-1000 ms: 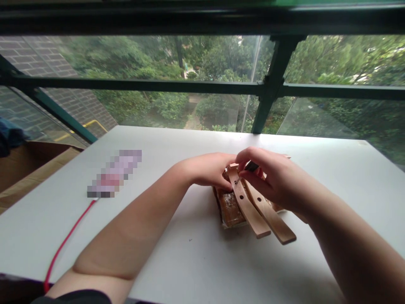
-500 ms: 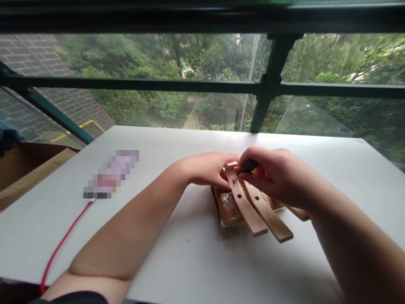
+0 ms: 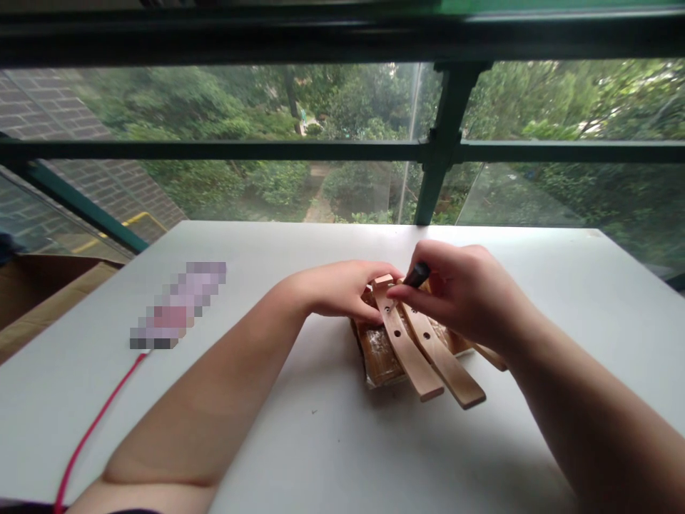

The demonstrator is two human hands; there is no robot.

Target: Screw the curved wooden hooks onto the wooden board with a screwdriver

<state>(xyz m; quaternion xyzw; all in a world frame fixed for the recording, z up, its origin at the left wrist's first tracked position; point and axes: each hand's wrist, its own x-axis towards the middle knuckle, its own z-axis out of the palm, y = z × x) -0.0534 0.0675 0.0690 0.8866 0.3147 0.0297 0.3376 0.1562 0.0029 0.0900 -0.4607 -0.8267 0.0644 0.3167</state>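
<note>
My right hand (image 3: 460,296) held the screwdriver (image 3: 419,273) closed-fisted; beside that grip, my left hand (image 3: 342,289) pinched the slat (image 3: 409,357), probably stiff and light, at its top end.

We hold the wooden slats (image 3: 414,353) with our left hand (image 3: 342,289) at the desk's (image 3: 321,442) middle; our right hand (image 3: 463,296) pinches what seems a small dark screwdriver (image 3: 418,273).

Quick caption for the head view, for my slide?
Right hand holds a dark-handled tool to curved wooden slats that the left hand steadies on a white table.
</note>
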